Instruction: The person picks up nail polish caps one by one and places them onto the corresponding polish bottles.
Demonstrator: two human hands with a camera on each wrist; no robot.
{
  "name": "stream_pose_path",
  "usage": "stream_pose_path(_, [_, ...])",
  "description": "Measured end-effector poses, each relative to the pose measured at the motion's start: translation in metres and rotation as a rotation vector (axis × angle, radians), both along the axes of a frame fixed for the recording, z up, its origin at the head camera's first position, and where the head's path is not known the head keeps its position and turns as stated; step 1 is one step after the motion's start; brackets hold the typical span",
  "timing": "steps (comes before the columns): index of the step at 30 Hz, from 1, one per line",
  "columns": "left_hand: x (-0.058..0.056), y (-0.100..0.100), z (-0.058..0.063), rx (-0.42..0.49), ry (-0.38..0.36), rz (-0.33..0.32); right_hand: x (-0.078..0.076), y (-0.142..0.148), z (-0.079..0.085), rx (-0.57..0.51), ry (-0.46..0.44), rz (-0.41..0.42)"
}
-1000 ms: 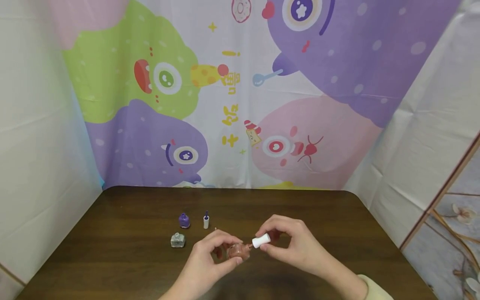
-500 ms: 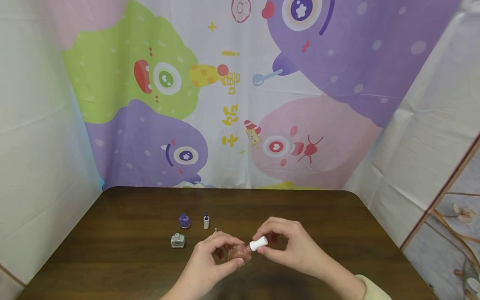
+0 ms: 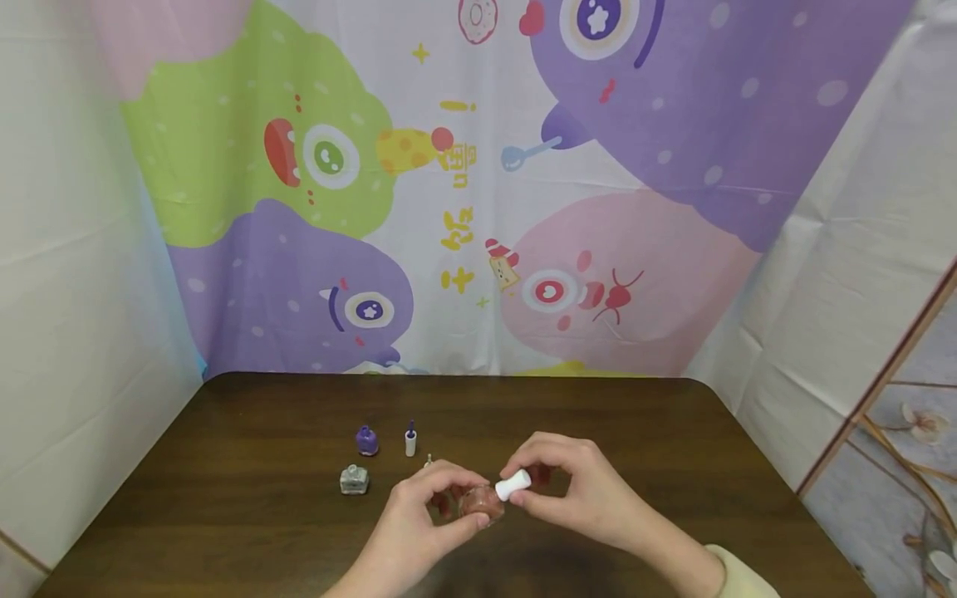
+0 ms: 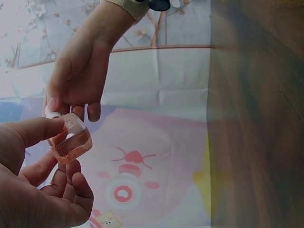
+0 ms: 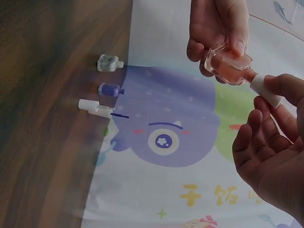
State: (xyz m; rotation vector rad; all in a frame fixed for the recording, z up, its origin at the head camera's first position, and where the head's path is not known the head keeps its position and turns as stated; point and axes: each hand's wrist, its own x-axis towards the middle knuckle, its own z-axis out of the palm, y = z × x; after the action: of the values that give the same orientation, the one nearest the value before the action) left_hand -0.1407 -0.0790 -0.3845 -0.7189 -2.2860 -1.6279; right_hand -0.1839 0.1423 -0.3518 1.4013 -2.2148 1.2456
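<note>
A homelike, curtained-off setting is suggested — a cartoon-monster curtain is hung at twelve o'clock, white cloth is draped at nine, a blossom-patterned wall covering is glimpsed at four, a dark wood-grain tabletop at six.

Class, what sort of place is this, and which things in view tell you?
Probably a makeshift indoor tabletop setup, perhaps screened off for recording: a cartoon-monster curtain hangs behind a dark wood-grain table, where a purple nail-polish bottle stands.

The head view looks forward and down from above; nearer wrist views face inward, sharing the bottle
</note>
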Motion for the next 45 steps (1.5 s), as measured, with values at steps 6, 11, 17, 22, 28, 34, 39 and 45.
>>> stream_pose_path(6, [0.0, 0.0, 0.0, -0.002, -0.012, -0.008, -0.001, -0.002, -0.001, -0.006, -0.028, 0.014])
stream_pose_path(11, [-0.001, 0.0, -0.002, 0.01, 0.006, -0.028, -0.002, -0.003, -0.003, -0.016, -0.07, 0.021])
stream_pose_path(17, [-0.003, 0.002, -0.003, 0.022, -0.002, -0.032, -0.002, -0.005, -0.003, -0.036, -0.113, 0.02])
stream_pose_path(22, [-0.004, 0.003, -0.005, 0.044, -0.027, -0.031, -0.003, -0.005, -0.005, -0.05, -0.152, -0.003])
stream_pose_path(28, [-0.007, 0.006, -0.006, 0.075, -0.183, -0.017, -0.004, -0.007, -0.004, -0.057, -0.214, -0.06])
stream_pose_path(34, [-0.01, 0.009, -0.009, 0.096, -0.269, 0.021, -0.006, -0.008, -0.005, -0.082, -0.24, -0.083])
stream_pose_path(39, [-0.011, 0.012, -0.012, 0.119, -0.277, 0.061, -0.008, -0.009, -0.006, -0.079, -0.253, -0.131])
stream_pose_path(45, [-0.011, 0.016, -0.013, 0.154, -0.272, 0.089, -0.002, -0.014, 0.003, -0.072, -0.224, -0.17])
